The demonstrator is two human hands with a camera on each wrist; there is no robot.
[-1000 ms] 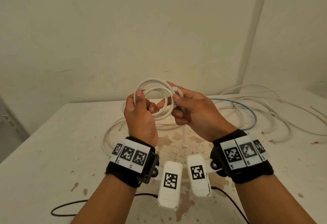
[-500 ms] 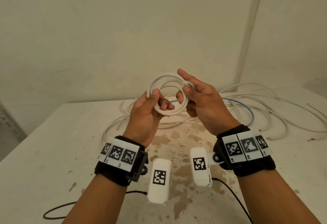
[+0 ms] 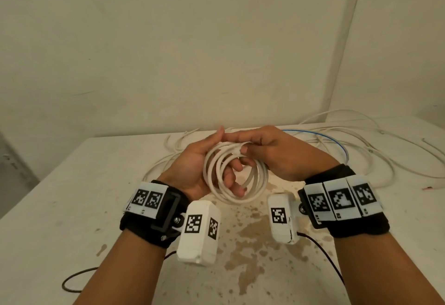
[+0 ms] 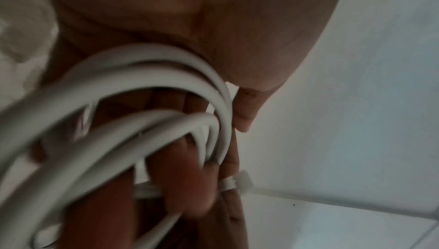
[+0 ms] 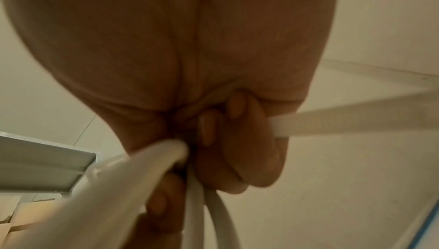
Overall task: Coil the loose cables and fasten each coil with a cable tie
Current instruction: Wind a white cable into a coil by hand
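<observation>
- The white cable coil (image 3: 237, 177) is held in the air above the middle of the tabletop (image 3: 60, 196), between both hands and clear of the surface.
- The left hand (image 3: 204, 167) is palm up, with its fingers (image 3: 231, 179) threaded through the coil's opening and curled round the loops; the thumb points toward the far wall.
- The right hand (image 3: 269, 153) comes over the far top of the coil, with fingers bent and pinching the bundle where a white cable tie (image 3: 237, 151) wraps it.
- In the left wrist view the cable tie (image 4: 231, 183) shows its locking head against the loops, with its tail running off to the right.
- In the right wrist view a flat white strip (image 5: 344, 123) comes out from between the curled fingers (image 5: 237, 140) toward the right.
- Loose white cables (image 3: 373, 150) and one blue cable (image 3: 320, 136) lie spread across the far right of the tabletop, reaching toward its right edge.
- More white loops (image 3: 166, 160) lie behind the left hand near the far edge.
- A thin black cord (image 3: 74, 280) curls at the near left edge.
- Brown stains (image 3: 248, 239) mark the near middle, below the hands.
- The left part of the tabletop is bare surface out to its left edge.
</observation>
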